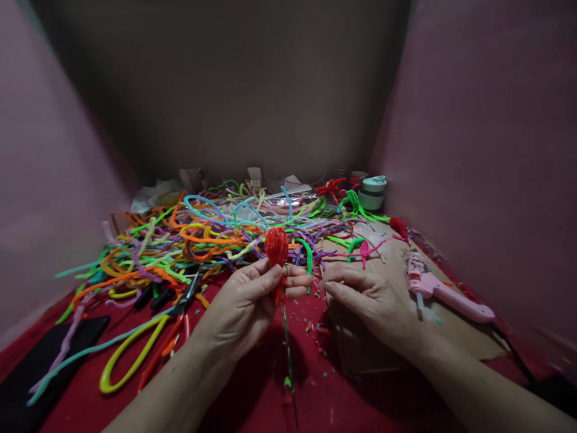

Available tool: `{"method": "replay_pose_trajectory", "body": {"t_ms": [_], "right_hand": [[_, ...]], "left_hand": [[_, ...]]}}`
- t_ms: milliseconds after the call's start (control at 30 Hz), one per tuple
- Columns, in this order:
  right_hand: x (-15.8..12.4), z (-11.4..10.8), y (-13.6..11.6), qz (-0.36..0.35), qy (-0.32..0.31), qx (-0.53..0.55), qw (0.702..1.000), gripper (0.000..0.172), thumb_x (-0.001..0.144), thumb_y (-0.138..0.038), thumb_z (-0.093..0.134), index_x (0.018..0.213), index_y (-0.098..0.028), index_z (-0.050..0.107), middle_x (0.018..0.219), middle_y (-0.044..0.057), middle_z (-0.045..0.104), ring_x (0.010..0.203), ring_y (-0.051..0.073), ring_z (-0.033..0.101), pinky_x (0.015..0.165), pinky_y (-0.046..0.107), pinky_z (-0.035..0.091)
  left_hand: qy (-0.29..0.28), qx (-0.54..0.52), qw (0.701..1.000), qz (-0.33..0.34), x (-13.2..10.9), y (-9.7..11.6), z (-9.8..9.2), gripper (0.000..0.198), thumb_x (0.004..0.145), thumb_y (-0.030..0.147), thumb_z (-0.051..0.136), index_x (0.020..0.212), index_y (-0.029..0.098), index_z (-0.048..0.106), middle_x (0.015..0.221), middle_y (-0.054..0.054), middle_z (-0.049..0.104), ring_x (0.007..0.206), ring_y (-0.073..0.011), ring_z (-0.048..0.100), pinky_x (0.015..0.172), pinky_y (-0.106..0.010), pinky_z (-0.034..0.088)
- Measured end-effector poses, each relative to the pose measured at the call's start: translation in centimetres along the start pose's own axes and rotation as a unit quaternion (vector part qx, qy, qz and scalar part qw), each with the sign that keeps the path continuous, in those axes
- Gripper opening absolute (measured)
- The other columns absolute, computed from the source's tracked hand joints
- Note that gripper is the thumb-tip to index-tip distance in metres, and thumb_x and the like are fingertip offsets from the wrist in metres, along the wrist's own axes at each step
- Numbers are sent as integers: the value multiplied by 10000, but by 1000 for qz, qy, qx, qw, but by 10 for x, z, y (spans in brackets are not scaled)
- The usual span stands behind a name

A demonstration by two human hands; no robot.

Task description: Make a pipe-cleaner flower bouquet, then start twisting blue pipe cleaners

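My left hand (246, 304) pinches a red pipe-cleaner flower (276, 245) just below its rounded, bud-shaped head. From it a thin dark green stem (289, 355) hangs down, with a bit of bright green fuzz near its lower end. My right hand (372, 300) is a short way to the right of the flower, its thumb and fingertips pressed together. Whether anything small sits between those fingertips cannot be made out. Behind the flower spreads a tangled heap of colourful pipe cleaners (211, 231).
A pink hot glue gun (455, 299) lies on a cardboard sheet (360, 355) at right. Scissors (187, 294) rest left, near a black flat object (58, 355). A mint-lidded cup (372, 192) and red flowers (331, 187) stand at the back. Pink walls flank the red tabletop (252, 397).
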State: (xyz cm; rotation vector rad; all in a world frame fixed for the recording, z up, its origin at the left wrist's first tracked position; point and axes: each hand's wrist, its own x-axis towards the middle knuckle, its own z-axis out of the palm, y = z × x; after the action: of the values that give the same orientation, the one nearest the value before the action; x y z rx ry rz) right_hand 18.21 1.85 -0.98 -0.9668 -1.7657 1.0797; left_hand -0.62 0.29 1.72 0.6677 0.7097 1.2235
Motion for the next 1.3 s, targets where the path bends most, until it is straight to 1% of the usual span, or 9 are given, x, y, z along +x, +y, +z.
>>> {"method": "replay_pose_trajectory", "body": {"t_ms": [100, 233, 400, 467, 567, 700, 900, 1100, 1300], "right_hand": [[2, -5, -1, 2, 23, 7, 1000, 166, 813, -317, 563, 753, -192, 653, 777, 11, 622, 765, 147, 536, 736, 271, 402], [3, -8, -1, 26, 28, 52, 998, 167, 799, -340, 579, 774, -202, 671, 774, 11, 634, 741, 144, 531, 679, 262, 400], [5, -3, -5, 25, 22, 87, 996, 178, 784, -343, 597, 725, -191, 668, 760, 14, 613, 711, 137, 509, 654, 264, 393], [5, 1, -8, 23, 15, 101, 994, 177, 775, -337, 607, 703, -184, 662, 748, 17, 607, 706, 139, 514, 644, 267, 397], [5, 8, -12, 35, -9, 151, 988, 164, 781, -317, 604, 694, -182, 635, 709, 12, 595, 660, 136, 532, 620, 275, 413], [2, 19, -9, 65, -53, 248, 965, 144, 817, -295, 563, 720, -192, 583, 622, -19, 543, 518, 117, 533, 542, 281, 418], [1, 27, -8, 102, -71, 310, 943, 190, 823, -295, 563, 677, -182, 518, 597, -24, 515, 479, 113, 535, 470, 264, 401], [1, 30, -15, 125, -59, 331, 934, 221, 798, -319, 592, 667, -162, 508, 538, -45, 454, 446, 82, 468, 441, 238, 380], [-1, 36, -12, 128, -38, 338, 932, 183, 797, -343, 593, 788, -171, 531, 523, -59, 449, 431, 66, 420, 429, 215, 352]], "left_hand": [[15, 17, 1000, 13, 3, 1, -1, 110, 786, 36, 546, 776, 65, 652, 770, -100, 706, 665, -140, 681, 645, -195, 560], [32, 84, 996, -5, 3, -2, -4, 56, 760, 79, 595, 782, 56, 640, 769, -109, 699, 634, -145, 674, 629, -213, 554], [40, 155, 986, -35, 0, -13, -4, 136, 755, 202, 625, 812, 79, 617, 747, -106, 691, 615, -167, 667, 565, -248, 541], [36, 160, 985, -43, -2, -16, -2, 131, 746, 214, 630, 773, 90, 598, 695, -90, 683, 572, -163, 658, 539, -256, 537], [12, 156, 986, -53, -3, -19, 4, 132, 749, 210, 615, 704, 97, 564, 626, -68, 662, 490, -147, 633, 487, -248, 521], [-6, 165, 985, -40, -5, -21, 10, 122, 768, 190, 585, 698, 96, 552, 570, -44, 639, 452, -133, 620, 445, -211, 497], [-19, 167, 985, -22, -6, -25, 6, 116, 760, 187, 596, 707, 115, 522, 601, -36, 652, 471, -148, 635, 441, -232, 517], [-12, 177, 984, -4, -5, -26, 7, 102, 743, 166, 605, 709, 118, 522, 575, -20, 643, 471, -146, 631, 441, -239, 526], [12, 199, 980, 17, -9, -26, 12, 86, 725, 155, 611, 693, 119, 539, 529, -16, 635, 472, -148, 624, 475, -262, 538]]}}
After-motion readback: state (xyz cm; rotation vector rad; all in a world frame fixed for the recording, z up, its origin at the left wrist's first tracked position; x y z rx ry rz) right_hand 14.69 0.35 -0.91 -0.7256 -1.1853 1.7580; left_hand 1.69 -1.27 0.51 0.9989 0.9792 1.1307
